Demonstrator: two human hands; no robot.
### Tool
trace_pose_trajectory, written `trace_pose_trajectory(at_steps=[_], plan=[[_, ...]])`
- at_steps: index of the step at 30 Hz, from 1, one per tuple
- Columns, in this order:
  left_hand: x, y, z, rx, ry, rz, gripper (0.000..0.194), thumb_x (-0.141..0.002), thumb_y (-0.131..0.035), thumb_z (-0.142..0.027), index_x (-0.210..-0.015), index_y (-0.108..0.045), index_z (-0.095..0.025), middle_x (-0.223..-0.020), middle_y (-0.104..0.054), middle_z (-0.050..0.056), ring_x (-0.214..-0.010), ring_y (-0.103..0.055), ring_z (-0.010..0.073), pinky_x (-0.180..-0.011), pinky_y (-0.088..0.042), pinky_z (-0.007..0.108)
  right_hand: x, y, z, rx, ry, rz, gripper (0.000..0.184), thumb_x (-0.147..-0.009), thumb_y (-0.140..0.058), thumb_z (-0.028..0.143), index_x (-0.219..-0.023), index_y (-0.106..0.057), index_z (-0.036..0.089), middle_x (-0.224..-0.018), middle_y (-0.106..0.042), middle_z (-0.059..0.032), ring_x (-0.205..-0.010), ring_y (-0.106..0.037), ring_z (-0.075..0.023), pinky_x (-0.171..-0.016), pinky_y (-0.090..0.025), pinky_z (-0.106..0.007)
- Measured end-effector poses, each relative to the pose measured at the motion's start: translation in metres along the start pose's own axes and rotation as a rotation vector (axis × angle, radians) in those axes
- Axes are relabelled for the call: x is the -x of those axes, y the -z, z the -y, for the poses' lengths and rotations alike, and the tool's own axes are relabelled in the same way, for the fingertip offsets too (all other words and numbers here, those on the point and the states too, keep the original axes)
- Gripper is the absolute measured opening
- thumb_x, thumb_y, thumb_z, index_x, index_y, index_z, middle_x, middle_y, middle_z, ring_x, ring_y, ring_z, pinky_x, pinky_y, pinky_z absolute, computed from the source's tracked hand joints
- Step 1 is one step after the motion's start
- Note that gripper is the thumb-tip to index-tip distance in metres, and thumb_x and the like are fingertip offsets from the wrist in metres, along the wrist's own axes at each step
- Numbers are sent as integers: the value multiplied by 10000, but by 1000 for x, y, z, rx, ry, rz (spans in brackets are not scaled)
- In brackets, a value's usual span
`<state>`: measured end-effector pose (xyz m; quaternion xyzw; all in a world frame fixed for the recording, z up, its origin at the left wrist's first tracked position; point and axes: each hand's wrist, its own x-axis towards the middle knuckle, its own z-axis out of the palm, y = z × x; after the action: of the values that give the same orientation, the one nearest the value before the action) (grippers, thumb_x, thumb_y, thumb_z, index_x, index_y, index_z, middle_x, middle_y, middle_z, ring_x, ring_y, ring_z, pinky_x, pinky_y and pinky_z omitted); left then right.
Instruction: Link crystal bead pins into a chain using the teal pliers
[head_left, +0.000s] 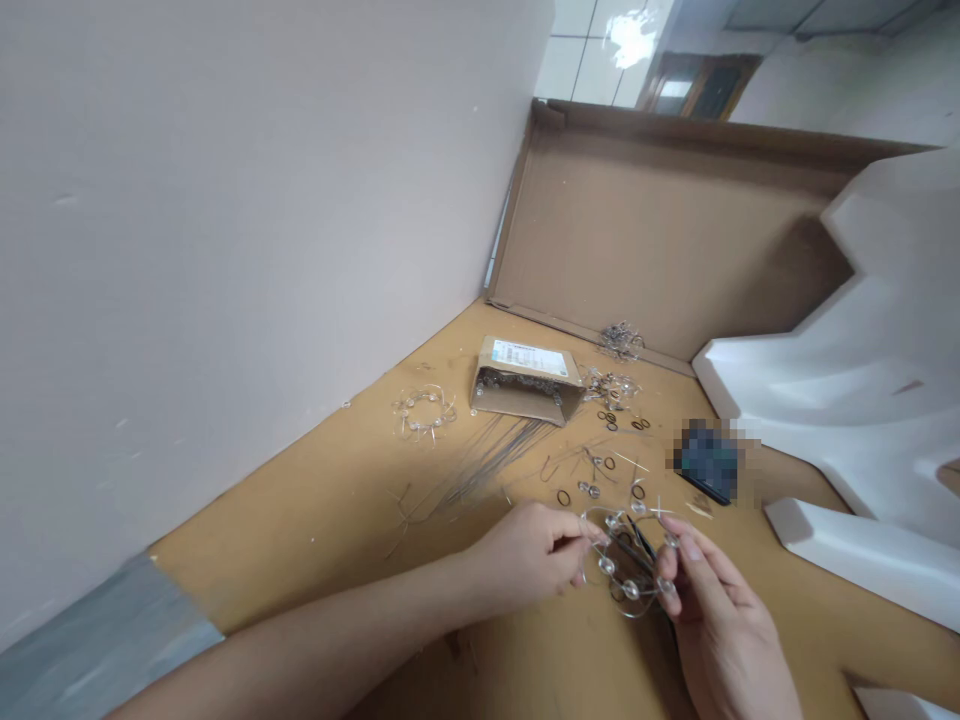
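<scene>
Between my two hands hangs a ring of clear beads on thin wire (607,566), held just above the brown table. My left hand (536,555) pinches its left side, thumb and index finger together. On the opposite side my right hand (720,600) grips the same ring between thumb and fingers, near a clear bead. A dark, slim tool lies behind the ring, partly hidden, so its kind is unclear. Another finished-looking beaded wire ring (425,411) rests on the table to the left. Small dark rings (564,497) and loose beads (589,490) are scattered just beyond my hands.
An open cardboard box (525,385) with clear beads inside lies beyond my hands. Straight wires (499,455) spread in front of it. Tangled wire pieces (621,340) sit by a large cardboard panel (622,220). White foam (847,570) borders the right; a pale wall rises left.
</scene>
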<state>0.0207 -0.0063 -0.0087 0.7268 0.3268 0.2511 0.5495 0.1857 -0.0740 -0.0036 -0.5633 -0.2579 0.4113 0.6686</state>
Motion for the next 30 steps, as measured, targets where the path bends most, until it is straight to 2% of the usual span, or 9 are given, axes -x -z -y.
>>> trace_pose_trajectory(at_steps=[4,7,9,11,13,15,19,25,30], plan=[[3,3,-6,-80,-91,27,360,-795,-413,-161,-1038,-678,-176,-637,-630,18,-462,-467,80,-481,-373,170,-1,-1,-1,11,-27,19,349,-656,-725,405,-920,-661,186,-587,-520,45,-463,-362,-51,-432,-310,-173],[3,5,-10,-96,-198,-14,306,-814,-437,-180,-966,-703,-185,-683,-625,28,-561,-509,100,-549,-393,189,-2,-1,0,5,-81,9,362,-637,-744,392,-918,-668,176,-587,-522,40,-470,-370,-52,-412,-293,-167],[3,4,-12,-52,-219,-42,256,-815,-474,-208,-895,-716,-181,-760,-619,40,-619,-521,105,-586,-404,197,-2,-2,1,-1,-91,-3,369,-632,-751,386,-924,-670,176,-585,-524,39,-478,-372,-52,-405,-287,-159],[1,4,-13,82,-117,-15,231,-811,-488,-220,-873,-704,-165,-810,-609,40,-564,-499,80,-541,-400,191,-1,-3,3,-8,-81,-7,372,-630,-754,382,-928,-670,176,-580,-525,39,-477,-369,-50,-403,-287,-152],[-1,3,-12,249,35,54,229,-814,-473,-219,-894,-675,-147,-762,-600,22,-450,-440,45,-455,-368,176,-1,-3,5,-14,-69,-3,371,-629,-754,383,-926,-668,179,-574,-528,42,-467,-366,-48,-406,-293,-149],[-3,4,-9,391,102,119,211,-811,-470,-216,-898,-645,-137,-716,-601,5,-389,-411,30,-405,-334,166,-1,-3,7,-21,-52,-7,368,-633,-749,391,-926,-665,184,-568,-531,46,-450,-357,-42,-408,-297,-149],[-7,7,-5,566,51,152,152,-776,-531,-229,-849,-620,-129,-761,-628,14,-379,-442,23,-387,-322,164,-2,-1,8,-41,-9,-46,361,-628,-752,376,-923,-662,189,-569,-539,46,-440,-361,-40,-404,-291,-148],[-7,7,-4,645,57,123,222,-787,-551,-314,-798,-637,-110,-691,-591,1,-406,-459,31,-426,-387,186,-3,1,7,-45,-14,-8,337,-657,-732,375,-933,-656,198,-569,-532,47,-448,-370,-45,-420,-301,-157],[-7,5,-4,659,95,158,247,-749,-602,-331,-850,-654,-112,-623,-577,-9,-449,-496,57,-460,-432,208,-2,1,7,-49,-15,0,330,-660,-729,392,-928,-661,210,-561,-517,51,-472,-376,-49,-439,-310,-153]])
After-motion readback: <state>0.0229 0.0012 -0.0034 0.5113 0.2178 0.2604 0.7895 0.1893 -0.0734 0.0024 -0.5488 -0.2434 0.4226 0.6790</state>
